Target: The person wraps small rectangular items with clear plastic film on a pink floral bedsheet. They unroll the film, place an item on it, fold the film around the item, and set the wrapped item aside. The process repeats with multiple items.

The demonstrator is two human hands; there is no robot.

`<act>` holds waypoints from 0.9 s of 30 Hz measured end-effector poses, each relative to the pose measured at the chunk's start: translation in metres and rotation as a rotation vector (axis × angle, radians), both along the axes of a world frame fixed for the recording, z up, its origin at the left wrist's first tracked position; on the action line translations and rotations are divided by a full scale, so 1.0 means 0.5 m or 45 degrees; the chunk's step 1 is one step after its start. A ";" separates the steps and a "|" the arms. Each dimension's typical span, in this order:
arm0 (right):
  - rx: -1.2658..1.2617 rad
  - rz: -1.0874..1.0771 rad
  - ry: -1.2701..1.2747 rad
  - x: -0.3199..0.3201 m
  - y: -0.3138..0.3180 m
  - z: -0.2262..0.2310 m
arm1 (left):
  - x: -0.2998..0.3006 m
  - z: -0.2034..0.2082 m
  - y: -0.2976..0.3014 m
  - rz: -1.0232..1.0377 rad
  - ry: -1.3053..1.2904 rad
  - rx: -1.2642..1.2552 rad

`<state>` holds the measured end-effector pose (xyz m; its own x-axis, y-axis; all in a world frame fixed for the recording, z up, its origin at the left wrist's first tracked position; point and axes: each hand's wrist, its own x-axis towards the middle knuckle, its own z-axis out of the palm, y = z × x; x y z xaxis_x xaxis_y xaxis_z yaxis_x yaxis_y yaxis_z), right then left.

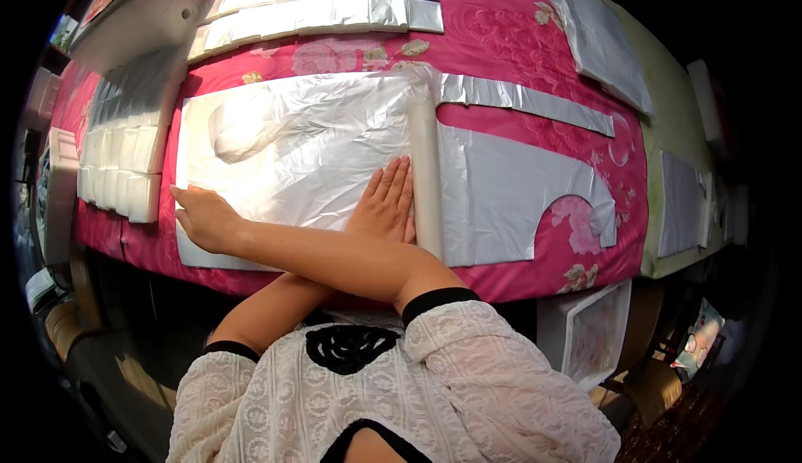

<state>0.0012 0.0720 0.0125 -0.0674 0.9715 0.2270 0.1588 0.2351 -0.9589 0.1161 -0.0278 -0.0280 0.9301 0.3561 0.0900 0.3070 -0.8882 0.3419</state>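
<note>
The thin silver-white sheet [334, 141] lies spread on the pink-covered worktop [493, 37], with a long pale strip [427, 187] across it, and to flatten it well you should probably press evenly and avoid pulling the film. Your left hand [384, 200] is open flat on the sheet, just beside the strip, with nothing in its grip; your right hand [209, 219] is at the sheet's left edge, but I cannot tell whether its grip pinches this edge. Your right forearm [334, 250] crosses over the left, so slow movement seems safer.

Glossy creased plastic sheet [334, 141], cloth tablecover [493, 50], rough-textured cloth blouse [280, 396]
</note>
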 end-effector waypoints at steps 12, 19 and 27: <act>0.521 -0.715 -0.847 0.534 -0.091 0.043 | -0.007 0.005 0.001 0.114 -0.239 -0.003; -0.022 -0.798 -1.026 0.721 -0.138 -0.065 | -0.057 0.084 0.103 0.214 -0.469 -0.032; -0.098 -1.020 -1.181 0.706 -0.118 -0.073 | -0.102 -0.005 0.150 0.543 0.009 0.015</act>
